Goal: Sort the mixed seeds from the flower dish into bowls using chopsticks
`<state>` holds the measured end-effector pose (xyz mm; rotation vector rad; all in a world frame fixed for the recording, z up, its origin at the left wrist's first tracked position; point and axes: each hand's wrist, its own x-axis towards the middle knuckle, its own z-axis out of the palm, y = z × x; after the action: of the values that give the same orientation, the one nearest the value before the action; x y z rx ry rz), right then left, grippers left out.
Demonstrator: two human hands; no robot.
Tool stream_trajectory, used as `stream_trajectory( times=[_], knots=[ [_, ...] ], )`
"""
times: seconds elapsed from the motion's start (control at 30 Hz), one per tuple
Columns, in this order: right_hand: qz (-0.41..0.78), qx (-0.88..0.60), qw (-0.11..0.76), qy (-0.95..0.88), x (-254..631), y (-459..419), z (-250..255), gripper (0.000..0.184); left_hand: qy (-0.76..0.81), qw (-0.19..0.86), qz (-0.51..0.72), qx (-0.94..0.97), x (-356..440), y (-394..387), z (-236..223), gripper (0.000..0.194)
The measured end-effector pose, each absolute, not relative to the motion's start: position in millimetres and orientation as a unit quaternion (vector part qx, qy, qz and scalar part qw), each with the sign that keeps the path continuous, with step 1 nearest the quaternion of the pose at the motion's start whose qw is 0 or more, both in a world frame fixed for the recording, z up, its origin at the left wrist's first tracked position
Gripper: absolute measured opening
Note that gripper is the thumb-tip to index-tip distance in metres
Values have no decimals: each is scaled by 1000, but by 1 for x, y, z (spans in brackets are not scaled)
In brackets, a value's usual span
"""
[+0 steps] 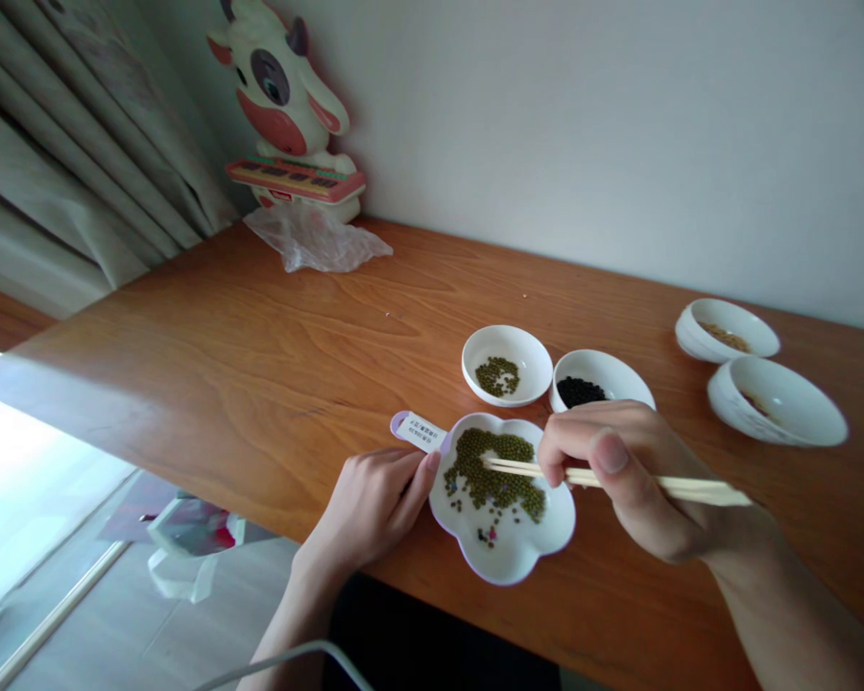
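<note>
From the head camera, the flower-shaped dish (pixel 504 561) of green beans (pixel 493 475) sat near the table's (pixel 259 365) front edge; the left hand (pixel 371 504) rested against its left rim, fingers loosely curled on nothing, while the right hand (pixel 630 470) pinched chopsticks (pixel 684 488) whose tips lay over the beans; behind the dish stood two small bowls (pixel 508 363), one of green beans, one of black
</note>
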<state>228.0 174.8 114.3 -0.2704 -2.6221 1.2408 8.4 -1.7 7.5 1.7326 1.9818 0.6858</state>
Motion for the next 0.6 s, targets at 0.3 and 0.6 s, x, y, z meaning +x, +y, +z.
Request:
stream_trajectory(
  times=[0.3,0.6],
  knots=[
    [453,-92,133,-877,231,169,118,60,714,183,247,628,9,-1,8,45],
    [414,-81,102,-901,227,168,126,47,717,188,246,625,9,-2,9,45]
  ],
)
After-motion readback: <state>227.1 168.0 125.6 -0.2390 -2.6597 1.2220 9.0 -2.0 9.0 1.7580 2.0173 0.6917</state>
